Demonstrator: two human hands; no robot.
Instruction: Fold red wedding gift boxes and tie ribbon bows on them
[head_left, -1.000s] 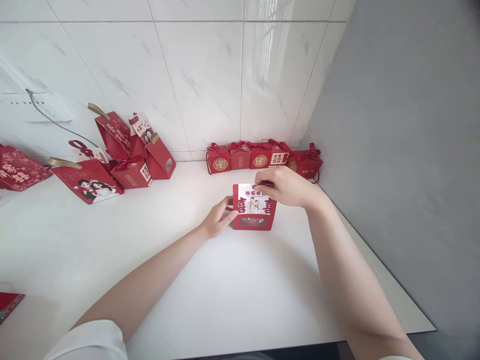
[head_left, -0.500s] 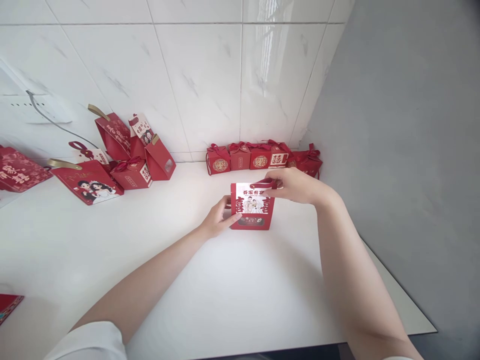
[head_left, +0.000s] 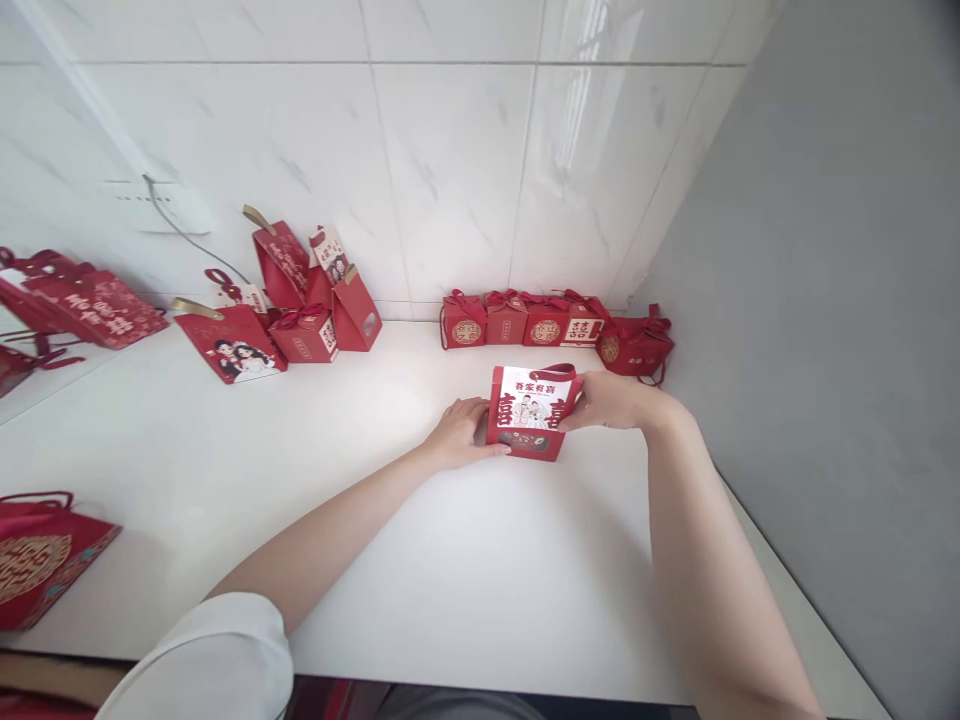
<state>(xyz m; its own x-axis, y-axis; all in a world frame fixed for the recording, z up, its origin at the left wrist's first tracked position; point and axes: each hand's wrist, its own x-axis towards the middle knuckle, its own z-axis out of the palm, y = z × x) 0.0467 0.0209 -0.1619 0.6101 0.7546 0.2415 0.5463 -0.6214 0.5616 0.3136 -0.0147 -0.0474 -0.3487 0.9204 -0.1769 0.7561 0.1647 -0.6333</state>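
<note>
A red gift box (head_left: 531,400) stands on the white table, with a white panel of a drawn couple, a small window below it and a red strap handle (head_left: 551,373) on top. My left hand (head_left: 461,435) grips its left side, thumb on the lower front and fingers behind. On the other side my right hand (head_left: 611,400) holds the right edge, thumb on the front; its other fingers are partly hidden behind the box. Behind the hands, several small red boxes with ribbon bows (head_left: 506,318) stand in a row by the tiled wall.
To the left is a cluster of red wedding boxes (head_left: 304,332). More red boxes (head_left: 94,305) lie at the far left, and a red bag (head_left: 45,565) sits near the front left edge. A grey panel (head_left: 825,350) borders the table's right side. A cable (head_left: 176,230) runs down the wall.
My right hand has moved from the strap handle down to the box's right side. My left hand stays on the left side. The view has turned left, showing more of the red bag.
</note>
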